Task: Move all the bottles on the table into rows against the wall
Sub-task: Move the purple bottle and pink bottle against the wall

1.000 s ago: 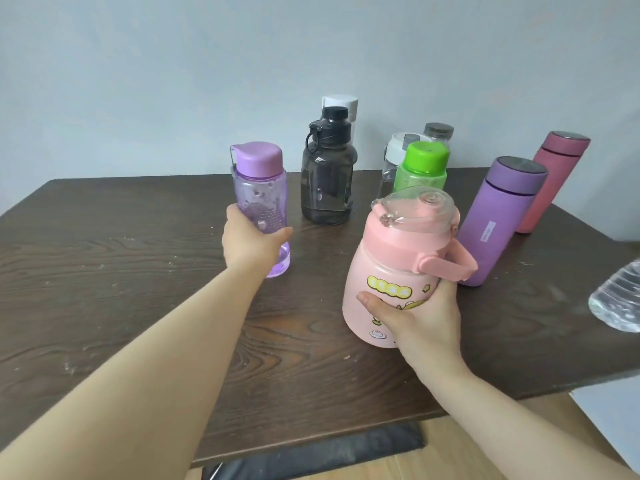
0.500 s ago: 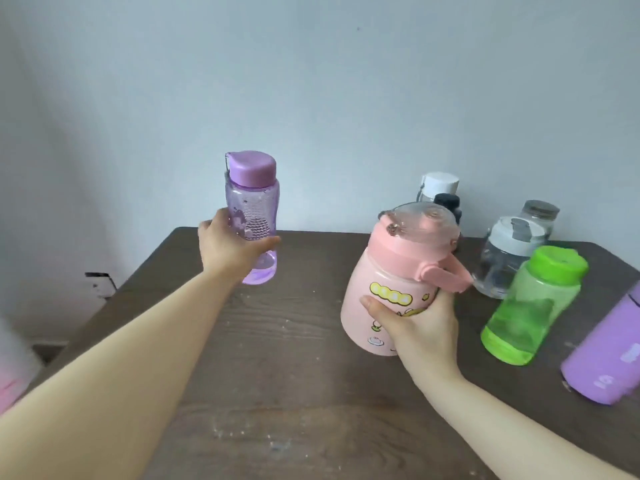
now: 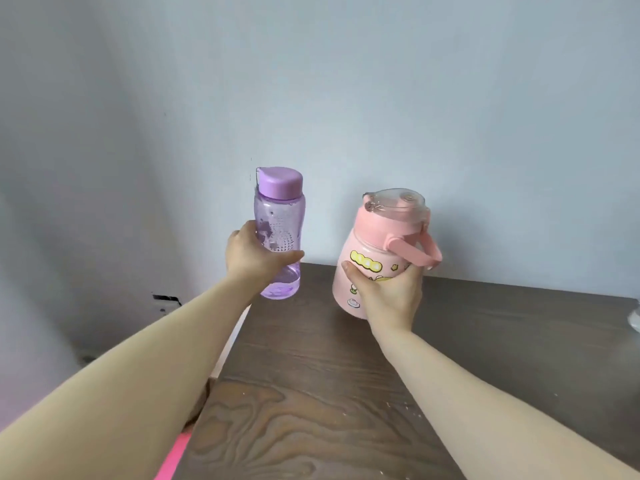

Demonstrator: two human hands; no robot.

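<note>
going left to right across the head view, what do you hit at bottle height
left hand → translucent purple plastic bottle with a purple cap → pink round jug bottle with a clear lid and pink loop handle, gripped low by the right hand

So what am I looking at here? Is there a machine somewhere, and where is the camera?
No machine at all: these are a person's two bare arms. The camera sits on the person's head and looks forward and down, so you see what they see. There is just this one view.

The left hand grips a clear purple bottle with a purple cap, held upright. The right hand holds a pink jug with a clear lid and a pink carry loop, tilted a little. Both seem lifted off the dark wooden table, near its far left corner by the pale wall.

At the right edge a bit of something clear peeks in; too little shows to name it. The job is lining bottles up against that wall.
</note>
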